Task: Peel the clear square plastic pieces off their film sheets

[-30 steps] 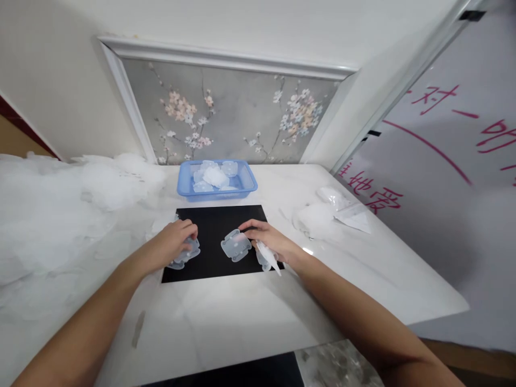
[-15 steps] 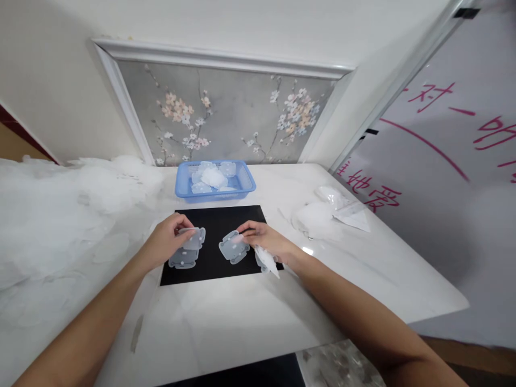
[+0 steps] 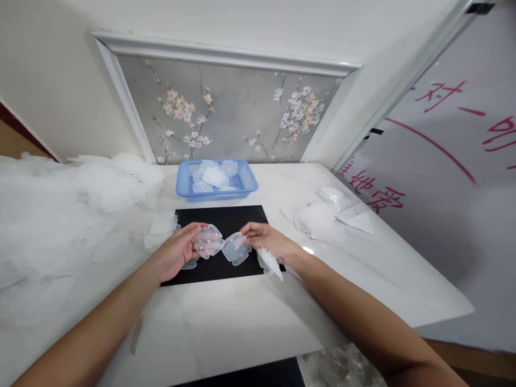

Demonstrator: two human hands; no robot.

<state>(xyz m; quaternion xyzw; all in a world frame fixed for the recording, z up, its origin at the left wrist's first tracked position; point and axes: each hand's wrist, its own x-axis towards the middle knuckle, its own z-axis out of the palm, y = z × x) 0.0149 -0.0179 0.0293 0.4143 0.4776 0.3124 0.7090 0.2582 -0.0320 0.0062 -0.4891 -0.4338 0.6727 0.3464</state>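
Observation:
A black mat (image 3: 226, 217) lies on the white marble table (image 3: 242, 317). My left hand (image 3: 175, 252) is closed on a clear plastic piece (image 3: 208, 242), lifted over the mat's middle. Under that hand another clear piece (image 3: 189, 264) stays on the mat. My right hand (image 3: 268, 242) pinches the far edge of a second clear plastic piece (image 3: 236, 249), which rests on the mat right beside the lifted one. A crumpled clear wrapper (image 3: 269, 262) sticks out under the right palm.
A blue basket (image 3: 182, 183) with several clear pieces stands behind the mat. White fluffy sheets (image 3: 60, 204) pile up on the left. Clear bags (image 3: 322, 217) and a folded white paper (image 3: 357, 219) lie to the right. A board with red writing (image 3: 443, 161) leans at far right.
My left hand picked a clear piece off the stack at the mat's left and carried it right, up to the piece under my right hand. My right hand hardly moved.

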